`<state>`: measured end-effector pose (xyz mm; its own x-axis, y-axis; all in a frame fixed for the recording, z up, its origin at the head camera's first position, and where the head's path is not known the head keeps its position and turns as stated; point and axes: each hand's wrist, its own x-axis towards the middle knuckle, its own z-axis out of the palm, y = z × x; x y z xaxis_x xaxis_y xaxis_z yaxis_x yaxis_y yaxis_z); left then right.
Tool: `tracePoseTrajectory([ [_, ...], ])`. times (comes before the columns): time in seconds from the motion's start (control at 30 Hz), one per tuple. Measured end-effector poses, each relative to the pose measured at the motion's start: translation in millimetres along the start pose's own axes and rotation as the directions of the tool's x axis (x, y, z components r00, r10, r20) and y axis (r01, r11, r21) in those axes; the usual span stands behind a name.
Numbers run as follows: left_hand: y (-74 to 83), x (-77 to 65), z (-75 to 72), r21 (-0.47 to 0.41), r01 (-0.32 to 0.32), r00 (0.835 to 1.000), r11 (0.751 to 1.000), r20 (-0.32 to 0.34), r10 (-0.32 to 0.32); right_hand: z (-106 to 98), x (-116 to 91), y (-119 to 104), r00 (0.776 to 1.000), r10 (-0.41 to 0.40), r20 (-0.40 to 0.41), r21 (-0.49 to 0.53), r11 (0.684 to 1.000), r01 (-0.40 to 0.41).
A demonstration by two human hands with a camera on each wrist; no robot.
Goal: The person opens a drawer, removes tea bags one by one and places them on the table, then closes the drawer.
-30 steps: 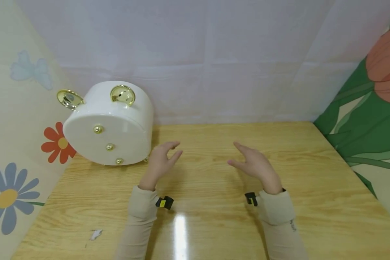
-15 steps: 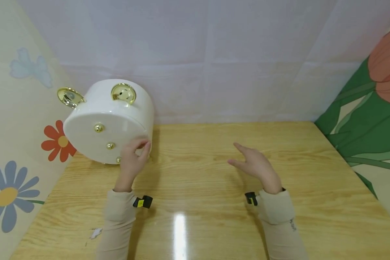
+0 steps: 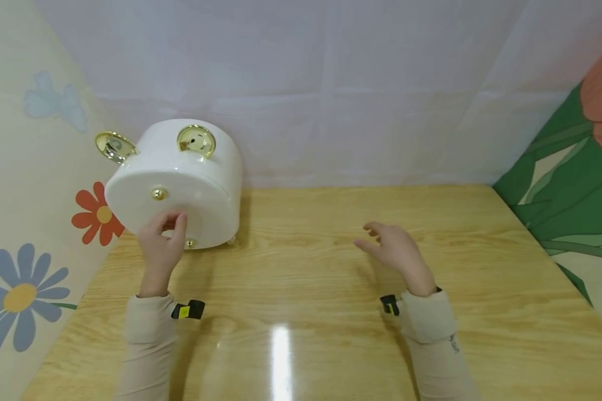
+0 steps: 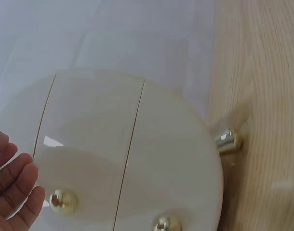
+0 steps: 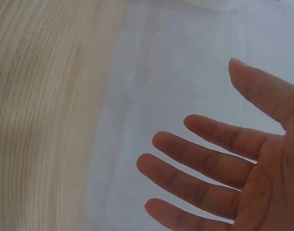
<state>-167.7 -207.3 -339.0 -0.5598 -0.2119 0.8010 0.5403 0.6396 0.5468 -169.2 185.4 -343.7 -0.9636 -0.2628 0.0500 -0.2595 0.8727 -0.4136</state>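
A glossy white clock-shaped drawer box [image 3: 200, 209] stands at the back left of the table, with two gold bell-like discs on top. Its front carries round gold knobs, among them an upper knob [image 3: 159, 193]; the middle one is hidden behind my left hand [image 3: 161, 245] in the head view. The left wrist view shows the middle knob [image 4: 63, 200] beside my bent fingers [image 4: 14, 185], which appear to grip nothing. Seams split the front into three drawers. My right hand [image 3: 395, 253] hovers over the table's right half, fingers spread and holding nothing.
The wood-grain table [image 3: 301, 267] reaches back to a pale cloth backdrop [image 3: 361, 122]. A floral wall panel [image 3: 25, 195] borders the left side, close to the box. Another with a large tulip [image 3: 577, 184] borders the right.
My left hand has moved left, from beside the box to in front of its drawers. The right hand has stayed almost in place, its fingers bending slightly. The head view has shifted a little.
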Motion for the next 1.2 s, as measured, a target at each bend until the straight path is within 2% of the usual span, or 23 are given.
tracePoseTrajectory([
  [0.13, -27.9, -1.2, -9.6, 0.037, 0.068, 0.998, 0.997, -0.014, -0.068, 1, 1, 0, 1.000, 0.010, 0.011, 0.002, 1.000, -0.010],
  [0.27, -31.2, 1.6, -22.7, 0.091, 0.157, 0.987, 0.983, -0.058, -0.152, 2, 1, 0, 1.000, 0.015, 0.020, 0.003, 1.000, -0.015],
  [0.37, -26.0, 4.9, -29.2, 0.135, 0.230, 0.966, 0.964, -0.152, -0.209, 2, 1, 0, 1.000, 0.013, 0.020, 0.004, 1.000, -0.013],
  [0.43, -28.2, 5.4, -31.8, 0.152, 0.264, 0.949, 0.952, -0.214, -0.229, 3, 2, 1, 1.000, 0.011, 0.018, 0.005, 1.000, -0.011],
  [0.53, -42.7, 2.9, -35.1, 0.169, 0.316, 0.924, 0.934, -0.278, -0.262, 4, 2, 1, 1.000, 0.004, 0.017, 0.002, 1.000, -0.004],
  [0.6, -54.9, 0.3, -37.6, 0.166, 0.355, 0.907, 0.920, -0.297, -0.297, 4, 2, 2, 1.000, -0.003, 0.018, 0.000, 1.000, 0.003],
  [0.67, -64.6, -2.1, -40.4, 0.148, 0.410, 0.884, 0.900, -0.307, -0.352, 5, 2, 2, 1.000, -0.008, 0.020, 0.001, 1.000, 0.008],
  [0.87, -79.1, -2.8, -43.7, 0.016, 0.576, 0.771, 0.817, -0.341, -0.537, 5, 2, 3, 1.000, -0.002, 0.029, 0.011, 1.000, 0.002],
  [0.9, -80.4, -2.5, -44.3, -0.001, 0.591, 0.757, 0.807, -0.346, -0.555, 5, 2, 3, 1.000, -0.001, 0.031, 0.012, 1.000, 0.001],
  [1.0, -83.5, -1.0, -46.8, -0.020, 0.632, 0.726, 0.775, -0.335, -0.601, 6, 2, 3, 0.999, 0.002, 0.036, 0.015, 1.000, -0.003],
  [1.07, -85.2, 0.5, -48.5, -0.016, 0.651, 0.721, 0.759, -0.302, -0.624, 6, 2, 4, 0.999, 0.007, 0.035, 0.016, 1.000, -0.008],
  [1.2, -88.4, 5.6, -51.3, -0.031, 0.653, 0.741, 0.757, -0.180, -0.647, 7, 2, 4, 1.000, 0.012, 0.026, 0.012, 1.000, -0.013],
])
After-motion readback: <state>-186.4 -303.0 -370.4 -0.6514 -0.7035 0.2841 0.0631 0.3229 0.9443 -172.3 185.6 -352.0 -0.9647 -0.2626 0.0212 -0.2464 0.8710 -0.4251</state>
